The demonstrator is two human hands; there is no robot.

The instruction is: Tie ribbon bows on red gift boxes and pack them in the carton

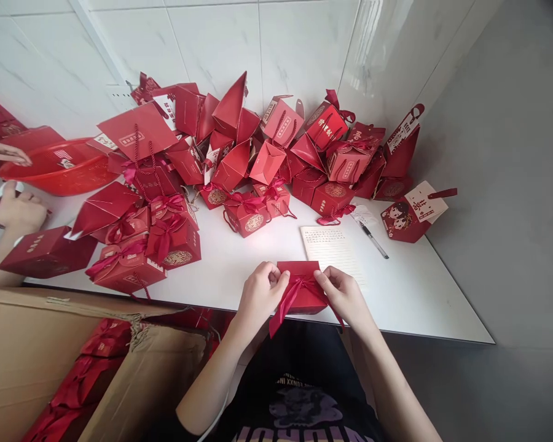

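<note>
Single view only: the camera sits on your head, looking forward and steeply down over your chest. Close range: your left hand (260, 293) and right hand (345, 294) sit just below frame centre, forearms entering from the bottom edge. The white worktop (410, 288) runs across mid-frame, its near edge against your body. Beyond it you face a tiled wall (258, 43) along the top. Wide lens bends the edges. A cardboard carton (32, 350) fills the lower left. No second view, so no overlap.
</note>
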